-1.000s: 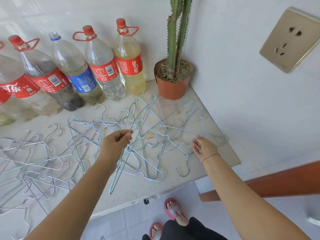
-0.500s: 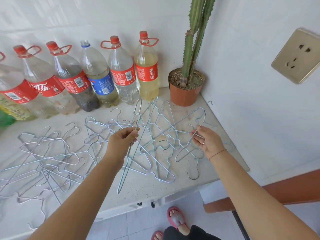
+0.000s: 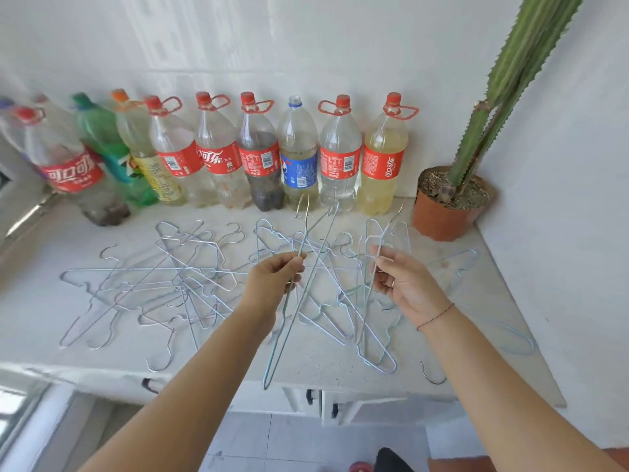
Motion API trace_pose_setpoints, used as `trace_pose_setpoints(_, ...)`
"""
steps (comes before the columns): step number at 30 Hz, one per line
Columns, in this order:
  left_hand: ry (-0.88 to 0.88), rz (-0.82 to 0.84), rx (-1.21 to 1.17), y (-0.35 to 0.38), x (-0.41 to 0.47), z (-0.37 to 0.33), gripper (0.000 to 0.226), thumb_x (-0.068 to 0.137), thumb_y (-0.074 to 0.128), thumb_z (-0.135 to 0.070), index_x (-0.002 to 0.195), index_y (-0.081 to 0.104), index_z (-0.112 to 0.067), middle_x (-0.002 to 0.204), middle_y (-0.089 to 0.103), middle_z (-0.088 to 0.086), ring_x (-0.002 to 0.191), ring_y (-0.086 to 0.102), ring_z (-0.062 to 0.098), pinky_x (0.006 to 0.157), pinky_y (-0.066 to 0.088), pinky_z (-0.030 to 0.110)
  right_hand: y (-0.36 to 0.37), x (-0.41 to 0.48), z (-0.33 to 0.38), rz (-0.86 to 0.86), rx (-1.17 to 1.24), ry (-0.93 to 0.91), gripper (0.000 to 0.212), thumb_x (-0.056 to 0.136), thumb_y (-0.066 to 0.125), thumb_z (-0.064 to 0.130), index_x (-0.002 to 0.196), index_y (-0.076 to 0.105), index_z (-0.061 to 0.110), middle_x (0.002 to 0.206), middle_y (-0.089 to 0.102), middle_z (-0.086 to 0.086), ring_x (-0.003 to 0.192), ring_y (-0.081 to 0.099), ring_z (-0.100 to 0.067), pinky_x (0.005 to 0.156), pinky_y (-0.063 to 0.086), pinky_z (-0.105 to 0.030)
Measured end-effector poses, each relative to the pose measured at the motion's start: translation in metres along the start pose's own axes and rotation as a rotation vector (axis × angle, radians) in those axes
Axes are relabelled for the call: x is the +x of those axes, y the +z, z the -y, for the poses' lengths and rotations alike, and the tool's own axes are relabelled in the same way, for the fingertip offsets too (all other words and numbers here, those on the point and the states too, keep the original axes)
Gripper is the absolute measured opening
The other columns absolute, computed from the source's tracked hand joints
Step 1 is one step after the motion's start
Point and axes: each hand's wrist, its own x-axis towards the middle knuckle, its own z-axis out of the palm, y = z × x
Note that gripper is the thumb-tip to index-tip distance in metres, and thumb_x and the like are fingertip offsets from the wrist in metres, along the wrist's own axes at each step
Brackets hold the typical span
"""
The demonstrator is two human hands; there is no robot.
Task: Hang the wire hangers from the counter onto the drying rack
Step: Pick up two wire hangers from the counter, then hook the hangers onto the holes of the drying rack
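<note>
Several pale blue wire hangers (image 3: 177,284) lie tangled across the white speckled counter (image 3: 238,356). My left hand (image 3: 274,279) grips one wire hanger (image 3: 299,311) by its neck and holds it edge-on above the counter, hook pointing away. My right hand (image 3: 406,284) pinches a second wire hanger (image 3: 369,301), also lifted and seen edge-on. More hangers (image 3: 456,267) lie flat to the right, beneath and beyond that hand. No drying rack is in view.
A row of several plastic bottles (image 3: 258,165) stands along the back wall. A potted cactus (image 3: 449,202) sits in the right corner against the side wall. Cabinet doors with dark handles (image 3: 309,396) are under the counter edge, tiled floor below.
Both hands have lifted their hangers higher off the counter. The right hand went from reaching onto a hanger to pinching it up. The camera has tilted up and left, showing more bottles.
</note>
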Motion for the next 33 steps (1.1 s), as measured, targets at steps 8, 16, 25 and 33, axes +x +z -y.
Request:
trace_pose_setpoints(8,0.012,-0.256,-0.090,-0.059,-0.063,-0.004,0.013,0.090,0.058,-0.014,0.098,0.068,-0.016,0.074,0.060,-0.005,0.061,0.051,0.007,0.058,0.036,0.018,0.088,0.001,-0.009,0.357,-0.108,0.100,0.025,0.092,0.049,0.007,0.114,0.061,0.010,0.072,0.055,-0.002,0.063,0.050,-0.009,0.066,0.044,-0.022)
trace_pose_setpoints(16,0.015,-0.607,-0.306,-0.094,-0.166,0.016,0.020,0.091,0.057,-0.007,0.105,0.068,-0.014,0.077,0.064,-0.004,0.065,0.055,0.008,0.060,0.044,0.016,0.148,-0.041,-0.033,0.735,-0.199,0.217,0.026,0.092,0.049,0.006,0.114,0.062,0.010,0.071,0.053,-0.002,0.064,0.050,-0.010,0.065,0.045,-0.021)
trace_pose_setpoints(25,0.157,-0.897,-0.528,-0.107,-0.330,0.050,0.036,0.087,0.057,0.002,0.121,0.060,-0.010,0.086,0.052,0.006,0.068,0.049,0.012,0.055,0.045,0.019,0.202,-0.152,-0.070,1.147,-0.294,0.333,0.024,0.092,0.050,0.007,0.109,0.066,0.011,0.071,0.055,-0.002,0.069,0.054,-0.010,0.064,0.049,-0.020)
trace_pose_setpoints(33,0.137,-1.303,-0.350,-0.103,-0.499,0.067,0.017,0.087,0.059,-0.003,0.097,0.067,-0.015,0.061,0.060,-0.003,0.052,0.053,0.008,0.054,0.042,0.018,0.235,-0.297,-0.097,1.454,-0.346,0.363,0.020,0.089,0.054,0.008,0.105,0.066,0.011,0.070,0.056,-0.003,0.062,0.052,-0.012,0.057,0.046,-0.019)
